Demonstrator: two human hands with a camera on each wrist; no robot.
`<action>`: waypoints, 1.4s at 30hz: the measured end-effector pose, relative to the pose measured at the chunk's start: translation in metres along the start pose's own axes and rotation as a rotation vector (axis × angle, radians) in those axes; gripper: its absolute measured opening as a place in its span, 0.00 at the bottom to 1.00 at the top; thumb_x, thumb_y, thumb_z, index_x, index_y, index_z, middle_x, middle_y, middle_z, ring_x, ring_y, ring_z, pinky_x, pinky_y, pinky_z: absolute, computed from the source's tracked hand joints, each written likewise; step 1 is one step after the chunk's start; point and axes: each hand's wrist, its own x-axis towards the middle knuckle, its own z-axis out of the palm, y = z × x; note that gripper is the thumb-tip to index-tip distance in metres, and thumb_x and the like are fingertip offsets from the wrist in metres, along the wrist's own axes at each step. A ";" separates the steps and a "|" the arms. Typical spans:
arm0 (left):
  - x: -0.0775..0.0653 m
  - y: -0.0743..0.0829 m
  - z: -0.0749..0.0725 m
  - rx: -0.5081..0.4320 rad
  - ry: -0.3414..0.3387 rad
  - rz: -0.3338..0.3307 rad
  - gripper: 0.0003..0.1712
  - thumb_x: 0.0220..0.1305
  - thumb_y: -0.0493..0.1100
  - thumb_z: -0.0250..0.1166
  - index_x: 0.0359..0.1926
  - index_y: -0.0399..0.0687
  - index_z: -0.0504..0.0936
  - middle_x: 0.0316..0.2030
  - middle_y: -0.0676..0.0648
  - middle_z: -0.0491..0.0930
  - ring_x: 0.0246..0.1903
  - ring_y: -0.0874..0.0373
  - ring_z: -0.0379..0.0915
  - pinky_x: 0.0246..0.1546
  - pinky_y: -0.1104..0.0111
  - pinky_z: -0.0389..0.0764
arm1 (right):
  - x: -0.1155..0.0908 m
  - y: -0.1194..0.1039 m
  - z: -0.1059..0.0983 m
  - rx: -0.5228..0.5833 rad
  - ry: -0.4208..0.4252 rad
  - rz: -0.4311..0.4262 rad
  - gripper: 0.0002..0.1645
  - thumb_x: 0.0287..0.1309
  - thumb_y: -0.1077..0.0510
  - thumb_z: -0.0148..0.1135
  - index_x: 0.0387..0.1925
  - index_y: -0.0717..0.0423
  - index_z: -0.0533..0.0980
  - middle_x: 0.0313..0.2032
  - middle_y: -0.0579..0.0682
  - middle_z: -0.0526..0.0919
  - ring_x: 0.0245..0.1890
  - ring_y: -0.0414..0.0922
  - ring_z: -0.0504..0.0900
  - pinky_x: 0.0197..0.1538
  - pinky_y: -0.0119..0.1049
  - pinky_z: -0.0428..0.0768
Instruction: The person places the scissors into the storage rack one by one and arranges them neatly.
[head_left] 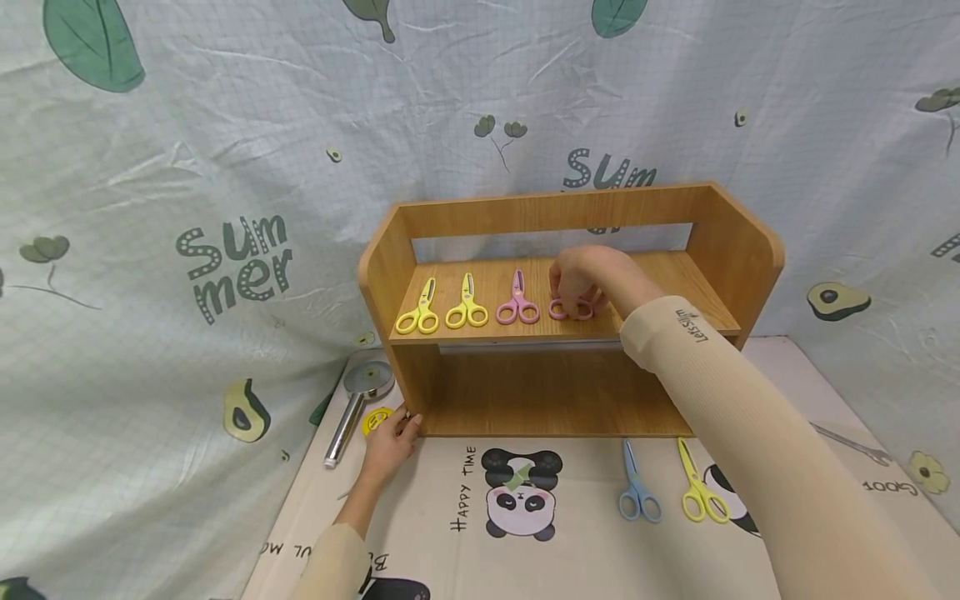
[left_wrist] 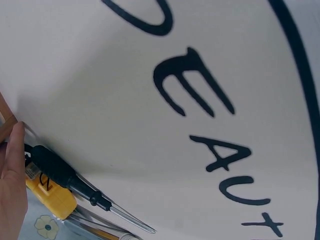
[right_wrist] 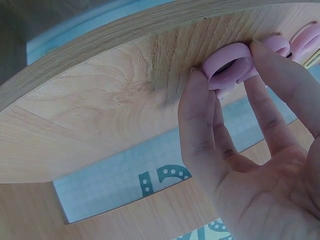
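Note:
My right hand (head_left: 587,275) pinches the handle rings of a pair of pink scissors (head_left: 557,308) on the upper board of a wooden shelf (head_left: 525,385). In the right wrist view, fingertips sit on either side of a pink ring (right_wrist: 227,59); the hand covers its blades in the head view. To its left lie another pair of pink scissors (head_left: 517,310) and two pairs of yellow scissors (head_left: 467,312), (head_left: 418,319), tips pointing back. My left hand (head_left: 388,446) touches the shelf's lower left front corner with fairly straight fingers.
A magnifying glass (head_left: 351,425) and a yellow tape measure (head_left: 375,419) lie left of the shelf, with a black-handled tool (left_wrist: 55,167). Blue scissors (head_left: 636,493) and yellow scissors (head_left: 702,496) lie in front. A wrench (head_left: 855,443) is at right. Printed cloth hangs behind.

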 end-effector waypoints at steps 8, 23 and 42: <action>0.000 -0.001 0.001 -0.002 -0.006 -0.024 0.30 0.78 0.45 0.60 0.74 0.37 0.69 0.58 0.30 0.83 0.45 0.46 0.86 0.39 0.61 0.90 | -0.004 0.004 -0.002 0.020 0.003 -0.020 0.21 0.54 0.69 0.67 0.50 0.56 0.77 0.34 0.51 0.75 0.38 0.47 0.77 0.46 0.39 0.86; 0.000 -0.001 -0.005 -0.011 0.005 -0.026 0.29 0.79 0.44 0.59 0.74 0.37 0.70 0.55 0.30 0.84 0.43 0.45 0.86 0.37 0.64 0.89 | -0.036 0.028 0.015 -0.039 0.284 -0.337 0.28 0.50 0.68 0.69 0.56 0.60 0.77 0.39 0.57 0.78 0.34 0.48 0.75 0.36 0.39 0.76; 0.000 0.000 0.000 0.007 0.004 -0.011 0.28 0.78 0.44 0.60 0.73 0.36 0.71 0.57 0.28 0.83 0.43 0.44 0.87 0.38 0.61 0.90 | -0.077 0.102 0.181 0.207 0.287 -0.403 0.26 0.50 0.65 0.79 0.52 0.52 0.82 0.47 0.54 0.77 0.46 0.48 0.76 0.46 0.43 0.85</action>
